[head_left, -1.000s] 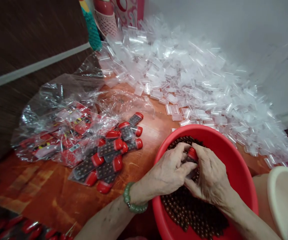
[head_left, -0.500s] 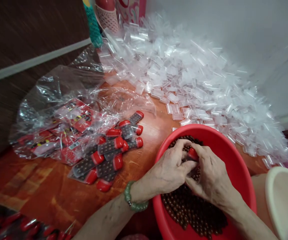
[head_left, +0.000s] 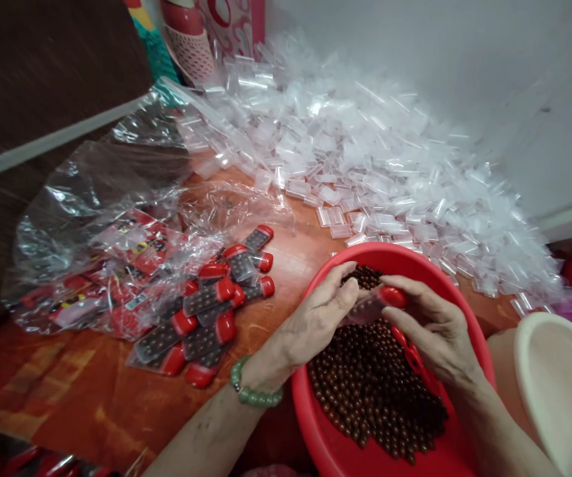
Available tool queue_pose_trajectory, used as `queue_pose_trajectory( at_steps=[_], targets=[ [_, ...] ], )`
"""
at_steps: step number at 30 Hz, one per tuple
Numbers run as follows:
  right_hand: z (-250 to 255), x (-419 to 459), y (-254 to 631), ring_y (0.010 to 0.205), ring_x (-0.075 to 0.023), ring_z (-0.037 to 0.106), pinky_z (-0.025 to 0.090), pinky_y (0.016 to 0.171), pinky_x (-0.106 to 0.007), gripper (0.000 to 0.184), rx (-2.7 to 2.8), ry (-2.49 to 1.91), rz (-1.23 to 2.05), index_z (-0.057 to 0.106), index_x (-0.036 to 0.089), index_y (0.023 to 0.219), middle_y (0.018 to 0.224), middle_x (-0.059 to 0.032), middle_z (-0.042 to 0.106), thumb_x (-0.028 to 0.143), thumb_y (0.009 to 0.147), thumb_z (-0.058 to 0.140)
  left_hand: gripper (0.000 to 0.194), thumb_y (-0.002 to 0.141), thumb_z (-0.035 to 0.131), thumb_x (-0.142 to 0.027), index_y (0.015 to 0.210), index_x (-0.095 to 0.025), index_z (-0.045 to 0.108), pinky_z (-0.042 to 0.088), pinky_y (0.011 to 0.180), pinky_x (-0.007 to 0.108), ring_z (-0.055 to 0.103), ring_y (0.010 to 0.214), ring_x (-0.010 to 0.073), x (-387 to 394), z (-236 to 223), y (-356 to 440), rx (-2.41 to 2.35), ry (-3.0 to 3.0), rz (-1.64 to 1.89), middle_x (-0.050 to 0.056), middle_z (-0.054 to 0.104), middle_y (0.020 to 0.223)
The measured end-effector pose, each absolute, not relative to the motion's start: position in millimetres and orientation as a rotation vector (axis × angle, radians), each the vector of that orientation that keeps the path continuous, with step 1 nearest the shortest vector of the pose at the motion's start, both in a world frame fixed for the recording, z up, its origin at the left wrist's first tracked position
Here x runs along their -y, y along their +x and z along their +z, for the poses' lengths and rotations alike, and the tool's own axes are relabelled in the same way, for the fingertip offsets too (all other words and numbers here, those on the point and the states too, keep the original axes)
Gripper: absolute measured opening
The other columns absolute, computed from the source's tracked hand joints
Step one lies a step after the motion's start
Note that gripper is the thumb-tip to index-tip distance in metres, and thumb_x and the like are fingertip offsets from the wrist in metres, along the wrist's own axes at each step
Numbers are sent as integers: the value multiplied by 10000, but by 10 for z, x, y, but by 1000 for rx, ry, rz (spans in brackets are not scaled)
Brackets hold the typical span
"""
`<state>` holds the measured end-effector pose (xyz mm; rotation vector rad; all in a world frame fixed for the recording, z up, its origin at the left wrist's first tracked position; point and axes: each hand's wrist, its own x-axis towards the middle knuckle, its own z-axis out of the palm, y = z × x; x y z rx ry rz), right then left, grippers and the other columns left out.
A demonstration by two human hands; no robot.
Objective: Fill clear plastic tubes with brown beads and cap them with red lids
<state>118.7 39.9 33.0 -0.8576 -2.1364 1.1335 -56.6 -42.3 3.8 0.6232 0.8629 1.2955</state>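
Over a red plastic basin (head_left: 477, 331), my right hand (head_left: 439, 331) pinches a small clear plastic case (head_left: 365, 309) by its red cap. The case lies tilted, and dark beads show through it. My left hand (head_left: 310, 324), with a green bead bracelet at the wrist, is beside the clear end. Its fingers are stretched out; whether its palm touches the case is unclear. A small red piece (head_left: 411, 354) shows below my right fingers, partly hidden. Many brown round beads (head_left: 365, 387) fill much of the basin floor.
Filled cases with red caps (head_left: 211, 298) are heaped left of the basin, beside a clear plastic bag (head_left: 136, 265) of red printed packets. Empty clear cases (head_left: 365, 152) form a big pile against the wall. A cream tub (head_left: 524, 371) stands at the right.
My hands have moved apart. The case, mostly hidden between them before, now shows in my right fingers, and my left fingers have straightened. The view has shifted slightly.
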Motion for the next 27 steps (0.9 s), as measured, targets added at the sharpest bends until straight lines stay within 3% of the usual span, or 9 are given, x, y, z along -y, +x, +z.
queue_pose_trajectory(
  at_steps=[3,8,13,17,21,27],
  targets=[
    [280,-435,1204,974,-169,721,592,879,-319,352,1854,-991,1066,627,318,1286,1145,-28,736,288,936,624,672,952,506,-533,1499,-203,301,397,1123,455,529,1306,267,418,11,-552,-857,624,1335,168,462,1476],
    [240,-461,1195,1089,-210,694,544,990,-364,363,2252,-937,1178,680,274,1248,1203,-55,729,276,885,687,638,950,488,-564,1493,-253,365,262,1220,441,352,1455,261,432,-24,-549,-970,669,1376,117,406,1545],
    [234,-481,1167,1076,-199,702,552,978,-349,330,1975,-1078,1260,704,308,1198,1186,-18,741,327,869,710,628,961,527,-432,1512,-201,333,227,1235,464,313,1480,272,435,-11,-553,-947,729,1312,140,365,1575],
    [279,-480,1153,1112,-201,688,533,1007,-341,323,1991,-1057,1443,706,337,1199,1222,-2,727,347,875,706,645,927,551,-231,1520,-197,300,338,1180,502,407,1429,299,436,2,-540,-812,776,1179,166,375,1566],
    [343,-497,1157,1108,-180,687,533,994,-299,282,2006,-1052,1499,707,348,1198,1224,10,726,378,926,638,587,927,533,-183,1487,-203,359,485,1055,477,520,1330,302,430,17,-515,-818,777,1144,162,501,1463],
    [306,-657,1258,1086,-185,677,531,967,-303,266,2163,-1051,1237,704,288,1178,1213,-24,715,373,963,572,476,917,504,-122,1390,-165,469,554,913,342,680,1061,204,419,83,-523,-769,722,1314,139,636,1285]
  ],
)
